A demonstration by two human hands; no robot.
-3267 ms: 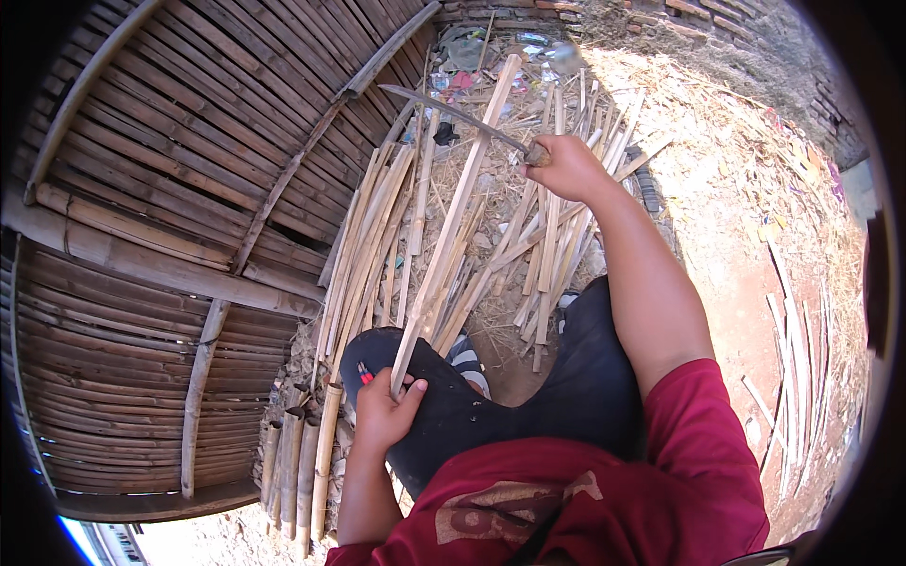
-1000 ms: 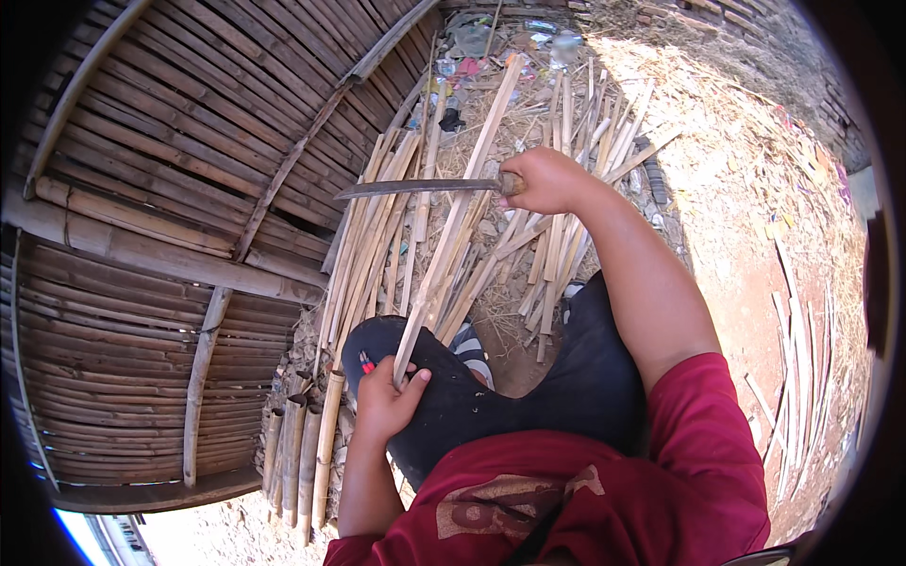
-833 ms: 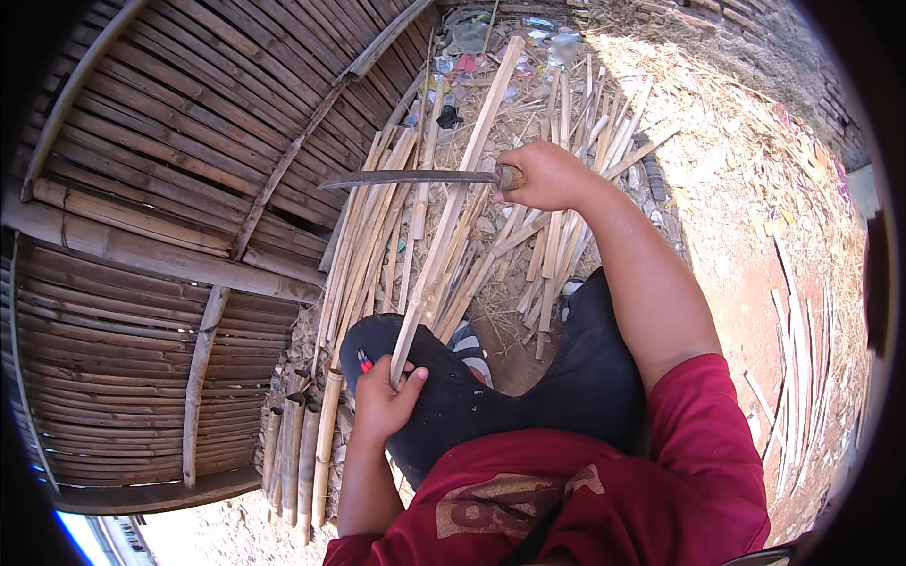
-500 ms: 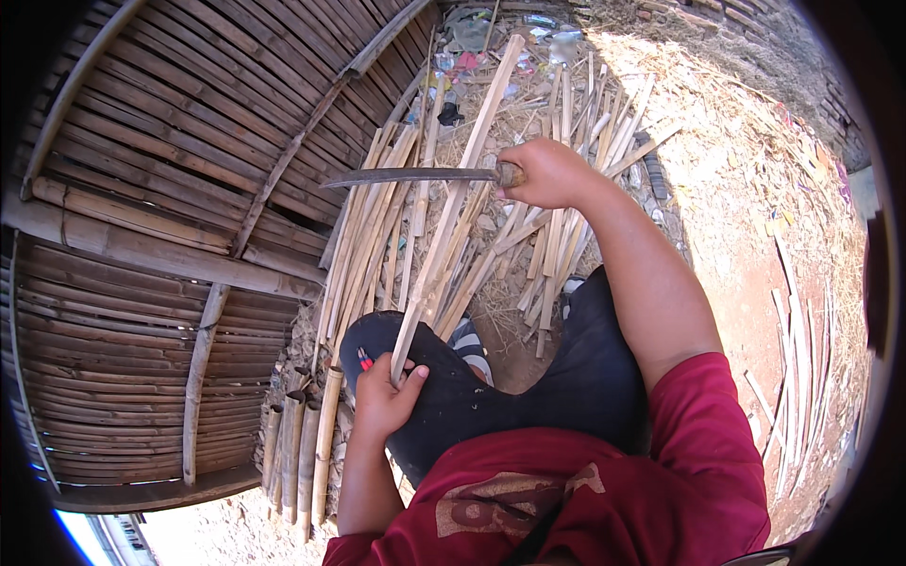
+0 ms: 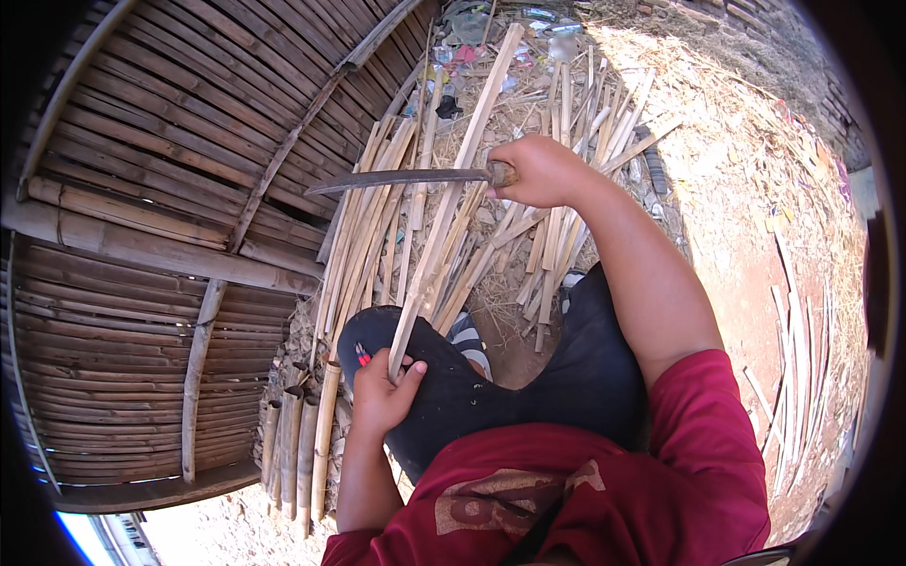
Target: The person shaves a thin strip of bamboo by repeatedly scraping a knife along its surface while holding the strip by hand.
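A long pale bamboo strip [image 5: 446, 209] slants from my lap up toward the far side. Its near end is gripped by my left hand [image 5: 387, 389], which rests by my left thigh, thumb along the strip. In my right hand [image 5: 536, 172] is the wooden handle of a machete [image 5: 406, 177]. The machete's long dark blade points left and lies across the strip, about a third of the way from its far end. Whether blade and strip touch I cannot tell. A small red-tipped object [image 5: 363, 356] shows beside my left hand.
Split bamboo strips [image 5: 373, 222] lie heaped before my feet. To the left stands a bamboo slat wall [image 5: 170, 141], with upright bamboo poles [image 5: 309, 453] near its foot. More thin strips [image 5: 797, 377] lie at the right. Scattered litter [image 5: 464, 55] is at the far end.
My right hand has shifted slightly left with the machete, so its tip reaches further toward the wall. My left hand still grips the strip, almost unmoved.
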